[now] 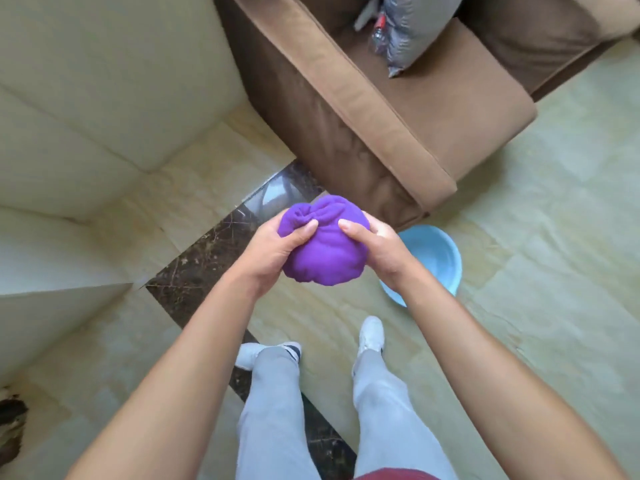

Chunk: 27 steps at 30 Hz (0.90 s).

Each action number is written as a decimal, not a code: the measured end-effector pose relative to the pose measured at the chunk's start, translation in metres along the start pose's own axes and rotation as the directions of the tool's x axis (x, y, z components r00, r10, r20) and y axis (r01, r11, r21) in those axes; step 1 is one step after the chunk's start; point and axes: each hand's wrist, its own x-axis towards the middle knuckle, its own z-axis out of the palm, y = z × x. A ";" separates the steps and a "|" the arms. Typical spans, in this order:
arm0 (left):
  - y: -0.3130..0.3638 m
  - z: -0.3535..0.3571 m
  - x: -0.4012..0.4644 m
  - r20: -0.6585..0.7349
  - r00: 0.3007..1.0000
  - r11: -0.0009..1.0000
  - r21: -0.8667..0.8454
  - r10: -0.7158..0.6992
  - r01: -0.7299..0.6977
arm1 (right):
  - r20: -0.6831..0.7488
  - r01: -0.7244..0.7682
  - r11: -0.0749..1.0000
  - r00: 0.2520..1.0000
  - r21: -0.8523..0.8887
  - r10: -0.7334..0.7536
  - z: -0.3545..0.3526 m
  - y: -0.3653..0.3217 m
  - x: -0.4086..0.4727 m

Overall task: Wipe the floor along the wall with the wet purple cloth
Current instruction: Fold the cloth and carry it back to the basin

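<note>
The purple cloth is bunched into a rounded ball, held up in the air in front of me at about waist height. My left hand grips its left side with the thumb pressed into the folds on top. My right hand grips its right side, thumb on top as well. Below lies the pale tiled floor, with a dark marble strip running along the cream wall on the left.
A light blue basin sits on the floor just right of my hands. A brown armchair with a grey cushion stands ahead, its corner close to the cloth. My feet in white shoes stand astride the dark strip.
</note>
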 end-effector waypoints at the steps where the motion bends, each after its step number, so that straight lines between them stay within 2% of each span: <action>1: -0.009 0.021 0.006 0.022 0.999 0.998 0.050 -0.030 0.028 | -0.013 -0.021 1.000 1.000 -0.010 0.021 -0.025 0.006 -0.008; 5: -0.044 0.110 0.037 0.040 0.986 0.963 0.226 -0.159 0.146 | -0.264 -0.045 0.998 0.964 -0.033 0.035 -0.126 0.024 -0.037; 8: -0.073 0.160 0.063 0.060 0.966 0.902 0.377 -0.250 0.210 | -0.391 -0.090 0.993 0.919 -0.072 0.055 -0.181 0.041 -0.047; 12: -0.111 0.208 0.104 0.069 0.928 0.822 0.491 -0.366 0.288 | -0.560 -0.156 0.981 0.826 -0.112 0.067 -0.233 0.081 -0.038; 15: -0.143 0.231 0.139 0.094 0.892 0.758 0.571 -0.442 0.316 | -0.687 -0.225 0.970 0.720 -0.096 0.099 -0.262 0.118 -0.023; 19: -0.214 0.255 0.195 0.029 0.896 0.646 0.703 -0.444 0.298 | -0.709 -0.332 0.942 0.675 -0.045 0.204 -0.305 0.184 0.015; 22: -0.276 0.270 0.245 0.029 0.905 0.567 0.787 -0.425 0.242 | -0.728 -0.389 0.921 0.639 -0.025 0.249 -0.345 0.243 0.056; 27: -0.398 0.282 0.344 0.022 0.922 0.418 0.896 -0.386 0.154 | -0.716 -0.479 0.872 0.643 -0.097 0.273 -0.420 0.344 0.140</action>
